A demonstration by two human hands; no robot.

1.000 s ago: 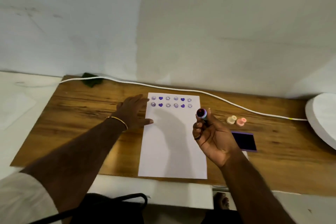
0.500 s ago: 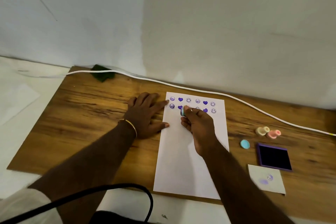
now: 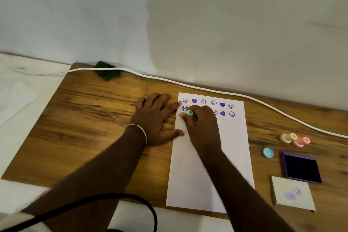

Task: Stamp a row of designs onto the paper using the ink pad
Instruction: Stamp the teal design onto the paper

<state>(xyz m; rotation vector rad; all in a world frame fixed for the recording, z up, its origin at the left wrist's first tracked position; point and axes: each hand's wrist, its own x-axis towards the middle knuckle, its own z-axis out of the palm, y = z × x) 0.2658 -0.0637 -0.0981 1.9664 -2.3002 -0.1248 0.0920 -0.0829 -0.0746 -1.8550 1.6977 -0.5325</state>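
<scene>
Since a second ago my right hand (image 3: 202,124) had dropped to the paper (image 3: 235,156), pinching the teal stamp (image 3: 188,113) at mid-frame. My left hand (image 3: 156,118) lay spread flat. Two stamps (image 3: 294,139) and one ink pad (image 3: 302,169) sat lower right.

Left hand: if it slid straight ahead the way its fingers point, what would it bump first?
Its fingers aim toward the far right. The left hand would probably meet the paper edge straight away, sliding over the stamped faces; the index fingertip already touches it.
</scene>
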